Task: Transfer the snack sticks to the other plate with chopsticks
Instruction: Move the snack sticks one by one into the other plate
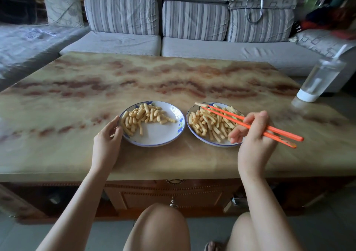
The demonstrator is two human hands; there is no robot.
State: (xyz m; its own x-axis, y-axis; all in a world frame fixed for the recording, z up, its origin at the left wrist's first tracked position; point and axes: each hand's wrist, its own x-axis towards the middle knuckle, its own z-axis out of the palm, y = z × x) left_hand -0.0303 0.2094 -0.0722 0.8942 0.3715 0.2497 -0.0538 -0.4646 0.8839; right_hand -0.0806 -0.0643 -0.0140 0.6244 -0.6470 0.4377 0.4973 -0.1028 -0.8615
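My right hand [252, 133] covers the near rim of the right plate [192, 114] and some snack sticks [208, 123] there. Top right, the sofa clutter [327, 6] is smeared with blur — I can't identify it. The bottom edge crops my knees [159, 229].

I see a tabletop [134, 81] of creamy tan stone with wavy reddish-brown veins. Both plates, the left plate [169, 135] and the right plate [194, 108], are white with thin blue rims and blue flower prints. The snack sticks [208, 123] on them are pale golden yellow, some ridged. The chopsticks [250, 124] are bright orange. The sofa cushions [123, 13] carry grey and white stripes, the seat plain pale grey. The bottle [317, 81] is clear with a white base.
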